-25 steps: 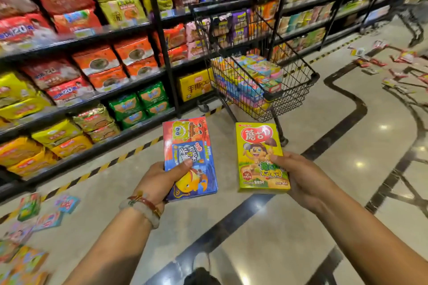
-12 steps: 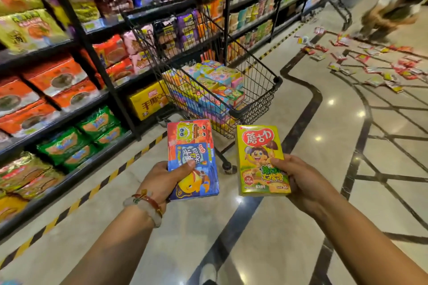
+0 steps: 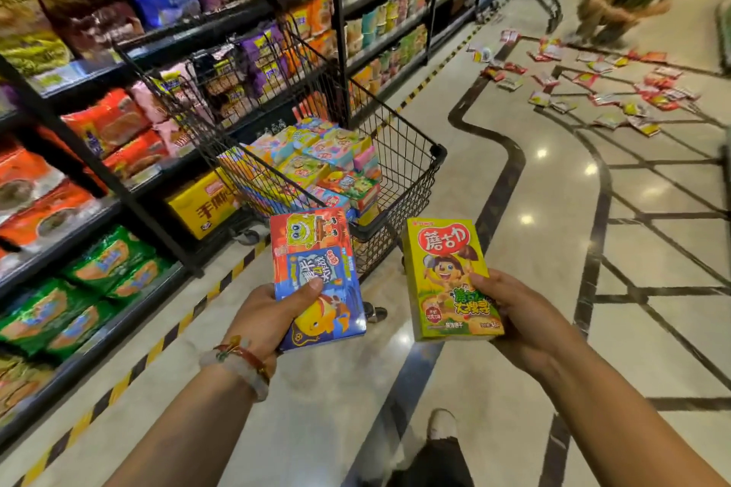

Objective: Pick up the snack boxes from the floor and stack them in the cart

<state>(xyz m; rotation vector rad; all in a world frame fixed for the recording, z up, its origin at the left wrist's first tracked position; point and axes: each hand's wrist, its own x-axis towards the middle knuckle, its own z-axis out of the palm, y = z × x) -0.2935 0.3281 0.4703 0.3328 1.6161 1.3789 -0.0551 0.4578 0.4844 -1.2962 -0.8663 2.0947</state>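
Now, left hand (image 3: 264, 318): fingers clamping the blue and red boxes (image 3: 316, 273).
Right hand (image 3: 522, 322): fingers gripping the yellow box (image 3: 449, 273).
Cart (image 3: 399, 154): standing just beyond.

Bare forearms, beaded bracelets (image 3: 241, 362), white shoe (image 3: 441, 423)

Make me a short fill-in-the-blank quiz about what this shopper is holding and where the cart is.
1. The left hand holds the blue and red boxes; the right hand holds a ____ box.
2. The cart already holds many ____.
3. The cart stands beside the ____.

Missing: yellow; boxes; shelves
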